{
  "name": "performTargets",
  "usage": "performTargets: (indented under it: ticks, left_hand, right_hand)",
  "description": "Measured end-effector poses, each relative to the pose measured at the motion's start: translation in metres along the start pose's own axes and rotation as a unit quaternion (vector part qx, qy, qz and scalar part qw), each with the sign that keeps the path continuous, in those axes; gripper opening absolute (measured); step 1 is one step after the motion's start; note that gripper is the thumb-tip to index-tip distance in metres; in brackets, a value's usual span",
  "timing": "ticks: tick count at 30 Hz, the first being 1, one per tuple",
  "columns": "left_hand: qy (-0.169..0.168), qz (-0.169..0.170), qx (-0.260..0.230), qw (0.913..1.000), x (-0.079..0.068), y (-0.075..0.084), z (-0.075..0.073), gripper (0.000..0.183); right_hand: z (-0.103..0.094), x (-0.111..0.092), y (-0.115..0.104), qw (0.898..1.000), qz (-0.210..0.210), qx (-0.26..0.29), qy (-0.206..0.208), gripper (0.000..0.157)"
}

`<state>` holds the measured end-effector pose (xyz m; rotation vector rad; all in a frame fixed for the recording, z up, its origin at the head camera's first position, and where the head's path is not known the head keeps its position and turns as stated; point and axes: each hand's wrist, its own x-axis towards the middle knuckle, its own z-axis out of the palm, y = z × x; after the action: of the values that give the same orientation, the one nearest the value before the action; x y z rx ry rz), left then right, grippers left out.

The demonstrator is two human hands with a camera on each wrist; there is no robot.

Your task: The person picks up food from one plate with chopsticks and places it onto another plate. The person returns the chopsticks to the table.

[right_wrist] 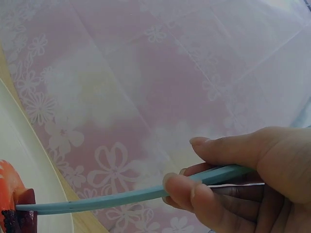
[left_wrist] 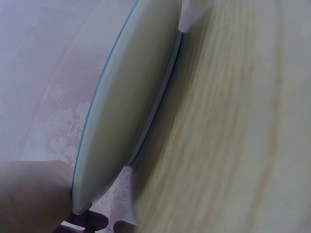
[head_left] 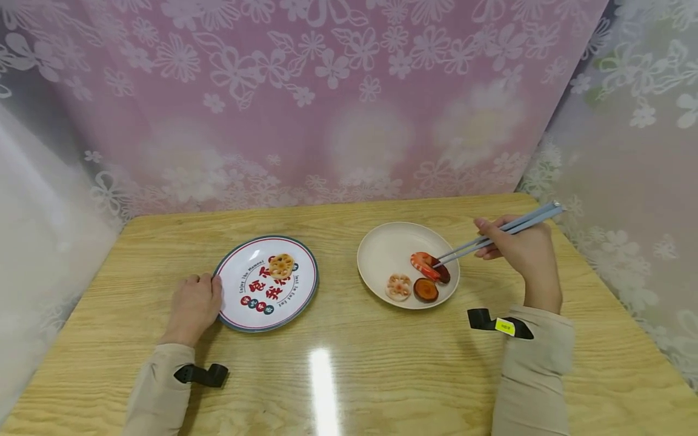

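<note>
My right hand (head_left: 523, 245) holds a pair of light blue chopsticks (right_wrist: 131, 196), their tips at a shrimp piece (head_left: 423, 265) and a dark reddish-brown slice (head_left: 444, 275) beside it. Both lie on a cream plate (head_left: 384, 248), along with a pale lotus root slice (head_left: 398, 287) and a round brown-rimmed orange slice (head_left: 426, 290). To the left, my left hand (head_left: 195, 306) pinches the rim of a white plate (head_left: 234, 303) printed with red characters, thumb on the upper side and fingertips below. A browned lotus root slice (head_left: 281, 266) lies on that plate.
Both plates stand on a wood-grain table (head_left: 349, 363). Flowered pink curtain cloth (head_left: 338, 121) hangs behind its far edge, with more cloth at both sides. Black camera mounts (head_left: 202, 375) sit on both sleeves.
</note>
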<state>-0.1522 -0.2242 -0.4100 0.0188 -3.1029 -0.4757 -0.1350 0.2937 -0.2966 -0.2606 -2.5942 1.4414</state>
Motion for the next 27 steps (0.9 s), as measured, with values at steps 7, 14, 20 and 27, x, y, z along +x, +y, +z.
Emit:
performTargets:
  ticks: [7,14,20,27]
  left_hand:
    - [0.016,0.003,-0.017,0.9997,0.0,0.001,-0.001,0.043]
    - [0.035,-0.012,-0.023,0.999,-0.002,0.0,0.0,0.032]
    - [0.036,-0.01,-0.015,0.9992,-0.003,-0.001,0.0,0.035]
    - [0.041,0.018,0.01,0.9989,-0.004,0.0,-0.001,0.033]
  right_hand:
    - [0.001,0.0,-0.001,1.0,0.001,-0.009,0.008,0.05]
    - [0.01,0.006,0.004,0.999,-0.024,0.021,0.024,0.051]
    - [0.012,0.006,0.005,0.998,-0.037,0.032,0.033,0.055]
    - [0.011,0.006,0.005,0.998,-0.031,0.037,0.036,0.054]
